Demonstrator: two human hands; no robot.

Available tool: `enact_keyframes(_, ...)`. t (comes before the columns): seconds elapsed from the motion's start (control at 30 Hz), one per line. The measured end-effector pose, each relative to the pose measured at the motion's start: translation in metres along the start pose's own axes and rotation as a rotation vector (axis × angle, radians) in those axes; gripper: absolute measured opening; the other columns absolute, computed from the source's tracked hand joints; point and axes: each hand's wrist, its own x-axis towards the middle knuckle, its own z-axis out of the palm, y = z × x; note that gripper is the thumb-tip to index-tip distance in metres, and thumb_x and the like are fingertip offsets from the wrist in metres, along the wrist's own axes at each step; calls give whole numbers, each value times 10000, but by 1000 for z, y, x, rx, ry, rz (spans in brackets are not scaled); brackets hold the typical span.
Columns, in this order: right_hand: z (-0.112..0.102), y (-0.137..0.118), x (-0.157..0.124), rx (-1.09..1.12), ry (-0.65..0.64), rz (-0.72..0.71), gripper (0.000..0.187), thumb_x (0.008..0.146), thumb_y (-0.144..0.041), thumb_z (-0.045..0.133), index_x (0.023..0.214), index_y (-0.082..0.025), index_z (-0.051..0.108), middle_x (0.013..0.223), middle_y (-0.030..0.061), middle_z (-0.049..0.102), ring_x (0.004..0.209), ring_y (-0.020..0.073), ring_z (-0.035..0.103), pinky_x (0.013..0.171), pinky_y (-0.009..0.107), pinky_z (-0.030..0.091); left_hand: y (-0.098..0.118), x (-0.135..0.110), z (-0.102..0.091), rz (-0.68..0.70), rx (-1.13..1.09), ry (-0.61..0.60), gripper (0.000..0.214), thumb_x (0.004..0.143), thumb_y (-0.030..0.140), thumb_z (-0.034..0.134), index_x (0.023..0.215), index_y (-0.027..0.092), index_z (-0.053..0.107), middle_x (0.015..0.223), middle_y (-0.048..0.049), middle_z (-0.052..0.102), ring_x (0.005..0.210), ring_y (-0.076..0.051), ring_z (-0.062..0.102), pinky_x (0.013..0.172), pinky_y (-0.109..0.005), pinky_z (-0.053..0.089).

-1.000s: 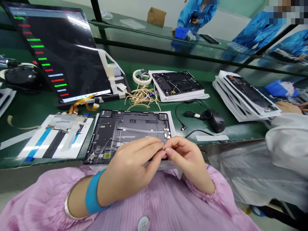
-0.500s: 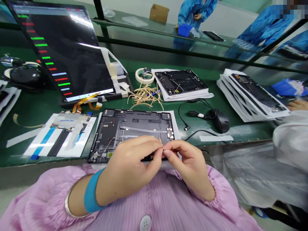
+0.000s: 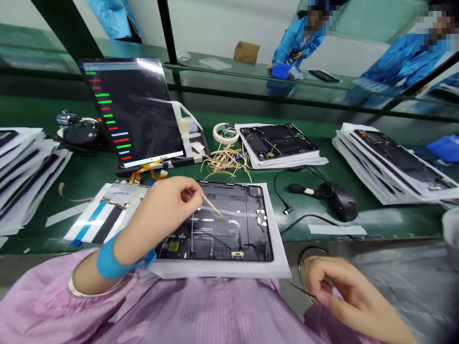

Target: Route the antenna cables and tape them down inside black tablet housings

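Note:
My left hand is over the left part of an open black tablet housing, pinching a narrow tan paper strip that slants down to the right. Off the housing's lower right, in front of the table edge, my right hand pinches a thin dark strip. The housing lies inside up on white sheets, with wires, flat cables and small connectors showing. Part of it is hidden behind my left hand.
Tan strips lie in a heap beside a tape roll. A lit screen leans behind a circuit board. To the right are a mouse and stacked housings. People in blue appear beyond the partition.
My hands were together over the housing and have parted. The left went left with the tan strip, the right went down and right with the dark strip. The view has shifted left.

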Motion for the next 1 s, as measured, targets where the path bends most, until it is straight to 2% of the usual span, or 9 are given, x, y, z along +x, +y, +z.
enact_keyframes(0.17, 3, -3, 3, -28, -32, -18, 111, 820, -174, 502, 712, -199, 506, 667, 6, 554, 617, 133, 481, 575, 256, 355, 23, 42, -29, 48, -89, 43, 164, 758, 256, 540, 695, 193, 678, 602, 0, 661, 508, -125, 547, 479, -233, 375)
enact_keyframes(0.4, 10, -14, 19, 152, 54, -8, 180, 861, -295, 547, 718, -185, 545, 645, 10, 553, 589, 119, 479, 543, 245, 362, 21, 117, -7, 30, 198, 30, 326, 875, 332, 438, 941, 102, 660, 847, -149, 688, 768, -250, 641, 635, -323, 472)
enact_keyframes(0.47, 14, -23, 27, 331, 109, 53, 186, 859, -323, 575, 741, -182, 546, 627, 7, 566, 562, 109, 495, 521, 232, 372, 23, 105, -1, 95, 267, 154, 351, 902, 300, 399, 1074, 75, 606, 1007, -186, 654, 933, -290, 613, 760, -379, 463)
enact_keyframes(0.53, 19, -34, 38, 548, 148, 98, 177, 858, -331, 592, 775, -185, 538, 589, -5, 582, 520, 97, 504, 495, 215, 377, 31, 78, 2, 267, 295, 125, 329, 896, 231, 403, 1152, 118, 577, 1051, -136, 650, 965, -258, 604, 812, -369, 451)
enact_keyframes(0.67, 25, -52, 61, 813, 141, 42, 112, 880, -309, 582, 871, -201, 550, 596, -12, 638, 472, 82, 521, 453, 194, 356, 46, 21, 9, 612, 132, -443, 325, 774, 174, 587, 1091, 230, 631, 996, 0, 669, 879, -162, 608, 737, -249, 455)
enact_keyframes(0.73, 25, -52, 70, 819, 106, -40, 212, 929, -381, 482, 938, -199, 589, 684, 27, 682, 516, 103, 571, 449, 210, 361, 47, 5, 14, 597, 60, -484, 224, 790, 172, 572, 987, 221, 667, 908, 8, 668, 815, -145, 600, 680, -236, 445)
enact_keyframes(0.83, 26, -43, 80, 631, 287, -78, 346, 966, -420, 354, 1029, -205, 618, 813, 57, 694, 672, 146, 622, 523, 251, 417, 39, -3, 22, 499, -67, -382, 203, 829, 138, 509, 894, 208, 689, 822, 17, 673, 740, -118, 596, 658, -227, 440)
enact_keyframes(0.9, 27, -34, 86, 349, 389, -31, 204, 925, -336, 484, 1010, -219, 628, 862, 39, 676, 758, 151, 606, 615, 268, 439, 31, -4, 24, 438, -161, -348, 199, 830, 150, 524, 916, 222, 688, 843, 34, 685, 735, -103, 605, 662, -211, 453)
enact_keyframes(1.0, 32, -25, 95, -8, 242, -63, 85, 806, -193, 642, 890, -207, 644, 859, 18, 643, 799, 152, 571, 713, 284, 436, 23, -5, 26, 383, -250, -335, 187, 837, 180, 538, 932, 243, 686, 870, 57, 693, 743, -90, 618, 662, -191, 469)
